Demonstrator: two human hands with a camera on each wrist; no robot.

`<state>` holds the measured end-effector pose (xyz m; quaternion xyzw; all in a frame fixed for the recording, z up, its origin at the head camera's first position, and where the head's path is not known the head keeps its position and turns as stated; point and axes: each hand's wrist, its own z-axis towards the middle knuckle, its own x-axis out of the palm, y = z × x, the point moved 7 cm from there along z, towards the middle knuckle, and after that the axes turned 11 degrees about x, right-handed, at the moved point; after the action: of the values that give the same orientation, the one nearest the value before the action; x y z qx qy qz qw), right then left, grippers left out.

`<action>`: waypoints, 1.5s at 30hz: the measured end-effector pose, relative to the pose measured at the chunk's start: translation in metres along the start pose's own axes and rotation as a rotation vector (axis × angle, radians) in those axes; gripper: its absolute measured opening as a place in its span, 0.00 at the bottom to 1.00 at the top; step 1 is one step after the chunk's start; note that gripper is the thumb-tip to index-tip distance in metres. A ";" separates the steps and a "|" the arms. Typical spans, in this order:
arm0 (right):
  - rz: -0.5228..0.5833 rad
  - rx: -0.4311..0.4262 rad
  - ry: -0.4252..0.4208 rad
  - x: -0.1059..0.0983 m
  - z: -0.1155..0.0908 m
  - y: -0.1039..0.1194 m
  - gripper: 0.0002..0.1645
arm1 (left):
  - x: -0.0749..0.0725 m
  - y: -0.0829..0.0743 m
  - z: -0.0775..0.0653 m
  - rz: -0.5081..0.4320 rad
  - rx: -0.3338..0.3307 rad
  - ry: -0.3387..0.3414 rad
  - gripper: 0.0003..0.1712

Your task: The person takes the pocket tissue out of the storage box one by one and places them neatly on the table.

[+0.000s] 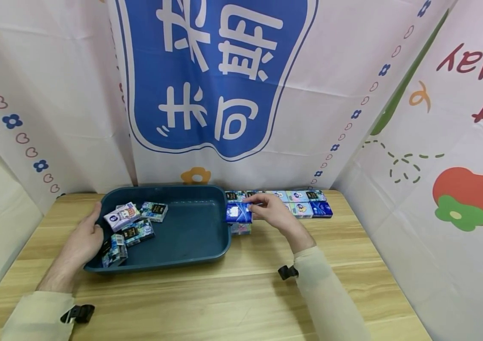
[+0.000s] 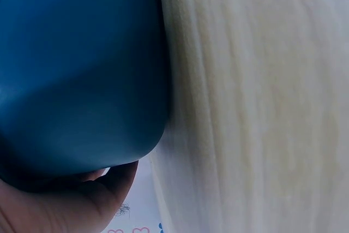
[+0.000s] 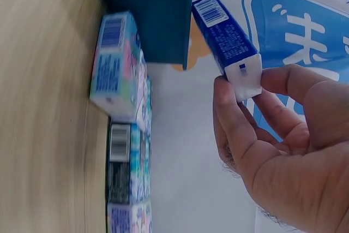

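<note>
My right hand (image 1: 273, 211) pinches one end of a small dark-blue tissue pack (image 1: 239, 212) between thumb and fingers. In the right wrist view this tissue pack (image 3: 226, 31) is held up off the table, its far end beside the basin's rim. My left hand (image 1: 80, 237) grips the left rim of a dark teal plastic basin (image 1: 190, 237), fingers outside the wall. Inside the basin's left part lie several small packs, among them a purple-white pack (image 1: 122, 216) and a dark floral pack (image 1: 154, 211).
Beyond the basin's right side, two rows of small packs (image 1: 301, 209) stand along the back of the wooden table (image 1: 245, 293). One pastel pack (image 3: 115, 64) sits close by the basin wall. A printed white curtain (image 1: 331, 71) hangs behind.
</note>
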<state>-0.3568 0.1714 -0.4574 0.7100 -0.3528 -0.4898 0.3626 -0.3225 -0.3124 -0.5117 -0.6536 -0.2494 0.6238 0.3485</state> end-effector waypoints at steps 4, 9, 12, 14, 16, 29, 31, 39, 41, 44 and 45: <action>-0.006 0.016 -0.013 -0.011 -0.003 -0.006 0.16 | 0.001 -0.002 0.001 0.006 0.008 -0.001 0.37; -0.020 0.049 -0.031 -0.024 -0.005 -0.016 0.17 | 0.002 -0.003 0.002 0.008 0.005 -0.004 0.37; -0.022 0.074 -0.039 -0.031 -0.006 -0.024 0.16 | 0.003 -0.004 0.003 0.004 0.009 -0.002 0.37; -0.033 0.083 -0.047 -0.036 -0.007 -0.029 0.16 | 0.003 -0.004 0.004 0.006 0.014 0.000 0.37; -0.047 0.091 -0.054 -0.041 -0.008 -0.034 0.16 | 0.004 -0.004 0.004 0.010 0.018 0.001 0.37; -0.209 0.076 -0.103 -0.052 -0.008 -0.051 0.14 | 0.005 -0.004 0.005 -0.008 0.030 0.003 0.37; -0.252 0.079 -0.110 -0.050 -0.005 -0.054 0.14 | 0.005 -0.004 0.004 -0.011 0.040 0.003 0.37; -0.345 0.067 -0.142 -0.042 0.005 -0.060 0.13 | 0.001 -0.002 -0.001 -0.010 0.047 -0.008 0.37; -0.339 0.072 -0.147 -0.039 0.005 -0.060 0.14 | 0.000 -0.002 -0.002 -0.007 0.040 -0.004 0.37; -0.321 0.080 -0.156 -0.035 0.005 -0.061 0.14 | 0.001 -0.003 -0.001 -0.015 0.034 0.005 0.37; -0.317 0.086 -0.160 -0.034 0.004 -0.062 0.14 | 0.001 -0.003 -0.001 -0.017 0.031 0.007 0.37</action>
<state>-0.3611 0.2302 -0.4968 0.7305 -0.2845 -0.5802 0.2209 -0.3209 -0.3095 -0.5099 -0.6483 -0.2443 0.6222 0.3647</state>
